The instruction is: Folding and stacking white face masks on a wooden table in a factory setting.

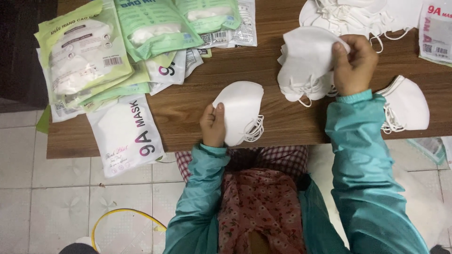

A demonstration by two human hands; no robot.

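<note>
Just one white mask [240,110] in left hand [213,126], thumb atop.

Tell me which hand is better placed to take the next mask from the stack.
Probably the right hand: its fingers already pinch the top mask of the white mask stack. The left hand is busy, holding a separate small bundle of masks near the table edge.

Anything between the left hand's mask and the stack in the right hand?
Nothing visible. Bare table lies between the left hand with its mask and the mask stack held by the right hand.
</note>
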